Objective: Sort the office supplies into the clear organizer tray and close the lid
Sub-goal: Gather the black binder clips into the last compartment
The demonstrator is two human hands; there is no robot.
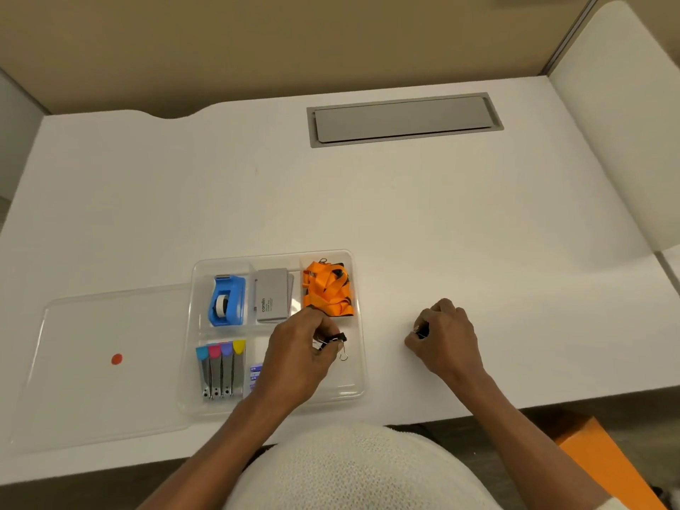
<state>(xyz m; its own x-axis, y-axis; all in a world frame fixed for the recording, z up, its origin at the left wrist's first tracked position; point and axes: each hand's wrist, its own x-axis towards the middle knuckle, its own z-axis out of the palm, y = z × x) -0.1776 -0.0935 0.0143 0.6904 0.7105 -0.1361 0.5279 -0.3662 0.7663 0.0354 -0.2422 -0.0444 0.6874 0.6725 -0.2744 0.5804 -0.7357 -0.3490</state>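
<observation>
The clear organizer tray (358, 362) sits on the white desk near its front edge. It holds a blue tape dispenser (228, 301), a grey card box (272, 300), an orange lanyard (327, 288), several staple removers with coloured tips (220, 369) and small blue-labelled boxes (255, 375). My left hand (298, 358) hovers over the tray's front right compartment, shut on black binder clips (333, 342). My right hand (445, 336) rests on the desk to the right of the tray, closed around a small dark binder clip (421, 331), mostly hidden by the fingers.
The tray's clear lid (106, 366), marked with a red dot, lies flat to the left of the tray. A grey cable hatch (404, 119) is set in the desk at the back. A white divider panel (618, 123) stands on the right.
</observation>
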